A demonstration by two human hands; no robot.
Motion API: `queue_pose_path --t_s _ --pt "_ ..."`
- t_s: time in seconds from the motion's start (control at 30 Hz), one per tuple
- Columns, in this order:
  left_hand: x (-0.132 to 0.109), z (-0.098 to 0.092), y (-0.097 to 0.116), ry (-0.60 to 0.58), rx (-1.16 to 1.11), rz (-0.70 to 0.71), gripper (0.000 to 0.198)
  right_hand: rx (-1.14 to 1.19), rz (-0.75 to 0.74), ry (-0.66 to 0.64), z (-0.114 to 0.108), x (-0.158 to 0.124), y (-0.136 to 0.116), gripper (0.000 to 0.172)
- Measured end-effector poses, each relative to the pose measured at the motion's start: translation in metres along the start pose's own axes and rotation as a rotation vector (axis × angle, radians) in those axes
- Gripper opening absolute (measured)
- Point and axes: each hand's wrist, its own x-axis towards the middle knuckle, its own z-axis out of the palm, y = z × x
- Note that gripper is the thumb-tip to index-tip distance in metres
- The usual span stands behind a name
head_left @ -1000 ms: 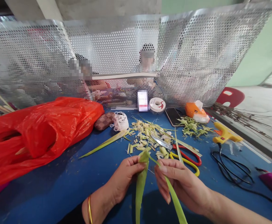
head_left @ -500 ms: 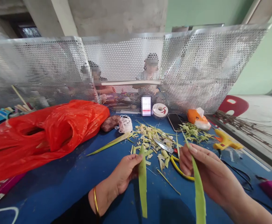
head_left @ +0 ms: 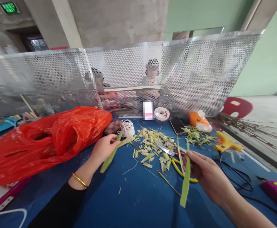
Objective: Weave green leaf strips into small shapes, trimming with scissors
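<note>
My left hand, a gold bangle at its wrist, pinches a green leaf strip near the ball of white string. Under that hand's fingertips another pale leaf strip lies on the blue table. On the right, my right hand is closed on a long green leaf strip that hangs down from the fingers. A thinner pale strip stands up beside those fingers. Close by lie scissors with red and yellow handles, partly behind the right hand, among leaf scraps.
A red plastic bag fills the left side. Toward the back stand a lit phone, a ribbon roll, a dark phone and a tissue pack. A yellow glue gun with its cord lies right. Perforated panels screen two people.
My left hand has moved left and away from me, carrying its leaf strip to beside the string ball. My right hand has shifted slightly, still holding its strip. The view has tilted up a little.
</note>
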Motion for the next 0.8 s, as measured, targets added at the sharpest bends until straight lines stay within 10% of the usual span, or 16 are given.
queue_pose_path --t_s 0.07,0.13,0.27,0.4,0.8 --pt "-0.004 0.004 0.007 0.239 0.213 0.183 0.037 -0.04 -0.018 -0.01 0.001 0.001 0.002 0.033" --pt "-0.017 0.02 0.02 0.217 0.19 0.34 0.032 -0.087 -0.049 -0.023 0.002 0.003 0.006 0.035" --pt "-0.053 0.068 0.052 -0.507 -0.218 0.199 0.022 -0.136 -0.106 -0.095 0.008 0.004 0.015 0.036" --pt "-0.068 0.101 0.066 -0.766 -0.567 0.013 0.02 -0.229 -0.162 -0.174 0.021 0.003 0.017 0.043" --pt "-0.05 0.09 0.058 -0.717 -0.718 -0.228 0.021 -0.231 -0.152 -0.223 0.054 0.038 -0.006 0.039"
